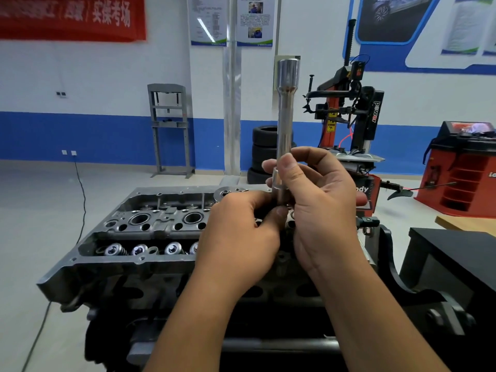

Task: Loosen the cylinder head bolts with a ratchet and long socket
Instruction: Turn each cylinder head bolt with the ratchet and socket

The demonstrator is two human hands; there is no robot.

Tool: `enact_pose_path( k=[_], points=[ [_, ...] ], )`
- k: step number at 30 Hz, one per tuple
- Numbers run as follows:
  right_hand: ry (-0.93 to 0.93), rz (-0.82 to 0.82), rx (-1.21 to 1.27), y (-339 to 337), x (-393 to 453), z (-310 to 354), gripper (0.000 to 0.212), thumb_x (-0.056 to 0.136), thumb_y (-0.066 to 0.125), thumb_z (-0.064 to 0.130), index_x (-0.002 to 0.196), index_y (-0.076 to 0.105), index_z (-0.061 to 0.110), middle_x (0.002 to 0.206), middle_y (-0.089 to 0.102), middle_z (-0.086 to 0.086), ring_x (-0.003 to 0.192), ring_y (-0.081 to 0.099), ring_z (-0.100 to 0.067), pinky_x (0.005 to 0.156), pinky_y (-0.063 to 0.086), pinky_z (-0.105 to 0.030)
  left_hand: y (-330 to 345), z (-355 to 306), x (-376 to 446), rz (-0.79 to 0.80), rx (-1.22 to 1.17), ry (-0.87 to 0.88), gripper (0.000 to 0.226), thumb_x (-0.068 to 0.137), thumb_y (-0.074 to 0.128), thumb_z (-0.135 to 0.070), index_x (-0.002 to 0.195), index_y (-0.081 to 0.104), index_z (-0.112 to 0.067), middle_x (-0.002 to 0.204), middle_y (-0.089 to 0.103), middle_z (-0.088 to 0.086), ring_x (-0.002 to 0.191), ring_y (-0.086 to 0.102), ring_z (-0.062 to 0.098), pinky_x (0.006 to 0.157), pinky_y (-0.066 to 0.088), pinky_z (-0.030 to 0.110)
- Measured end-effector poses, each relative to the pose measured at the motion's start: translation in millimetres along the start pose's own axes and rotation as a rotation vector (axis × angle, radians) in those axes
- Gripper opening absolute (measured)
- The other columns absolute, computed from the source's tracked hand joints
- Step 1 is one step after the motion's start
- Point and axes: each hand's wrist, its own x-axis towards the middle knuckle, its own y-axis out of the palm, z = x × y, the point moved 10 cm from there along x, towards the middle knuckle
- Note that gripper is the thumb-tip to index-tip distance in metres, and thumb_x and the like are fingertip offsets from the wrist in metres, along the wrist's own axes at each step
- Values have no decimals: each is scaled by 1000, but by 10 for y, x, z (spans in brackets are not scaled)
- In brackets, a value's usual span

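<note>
A red banner (72,17) with white characters is hung on the far wall, and two posters (232,21) are fixed beside it. A grey press frame (170,130) is stood against the blue wall stripe. Tyres (264,154) are stacked beside a red tyre changer (346,114). A red cabinet (461,170) is seen at the right.

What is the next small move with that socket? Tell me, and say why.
Probably seat the long socket squarely down over a bolt in the cylinder head. It stands upright, its lower end pinched between the left hand and right hand just above the head. No ratchet shows, and the hands hide the bolt, so alignment cannot be confirmed.
</note>
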Motion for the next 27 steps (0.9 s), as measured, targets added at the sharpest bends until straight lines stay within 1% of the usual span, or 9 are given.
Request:
enact_pose_path(
  k=[4,6,8,12,15,18,20,22,27],
  points=[
    [3,-1,9,16,10,7,11,84,78,26,80,73,35,87,78,-5,75,70,-15,70,57,-25,-51,42,-2,-62,26,-14,29,81,65,-49,107,75,-46,98,77,-24,101,72,7,90,59,44],
    [-4,-28,-2,-18,14,9,13,77,84,27,79,74,36,82,75,-1,76,70,-16,70,57,-25,-57,54,1,-77,37,-10,23,88,72,-45,108,68,-56,99,76,-25,101,71,4,91,60,44],
    [8,-47,25,-52,20,-8,14,75,85,24,79,74,31,78,73,-2,73,69,-17,68,57,-27,-59,61,3,-80,61,0,34,92,76,-41,106,57,-66,99,75,-26,100,70,1,91,60,43],
    [41,-17,72,-42,19,-35,20,77,82,21,92,70,14,84,76,-10,72,71,-22,69,59,-31,-76,102,28,-89,44,5,19,89,81,-40,97,71,-54,94,76,-28,92,70,-3,87,61,41],
    [57,8,87,-8,22,-46,18,79,80,20,93,70,14,88,77,-12,72,72,-23,68,59,-32,-66,120,44,-78,19,6,15,88,83,-38,96,76,-48,94,77,-25,93,71,1,87,60,43],
    [64,43,111,37,22,-49,5,86,75,18,89,72,20,90,78,-13,73,72,-24,68,59,-34,-72,92,41,-89,21,13,17,85,84,-42,83,73,-55,88,76,-26,90,72,3,84,61,43],
    [72,61,123,56,16,-57,7,89,72,17,89,72,23,92,78,-14,75,72,-25,69,59,-35,-80,76,35,-98,29,1,14,77,78,-53,79,69,-63,87,75,-29,90,73,3,84,61,42],
    [76,65,120,60,14,-62,6,88,71,18,92,71,23,92,78,-14,75,71,-25,69,59,-36,-82,67,29,-103,35,-3,13,71,72,-57,79,67,-66,86,75,-29,90,73,2,84,61,41],
    [75,35,98,34,15,-64,16,81,79,22,95,70,23,91,77,-11,75,71,-23,70,59,-34,-110,89,15,-134,32,-11,19,76,79,-54,94,74,-53,88,77,-26,89,74,3,83,62,41]
  ],
)
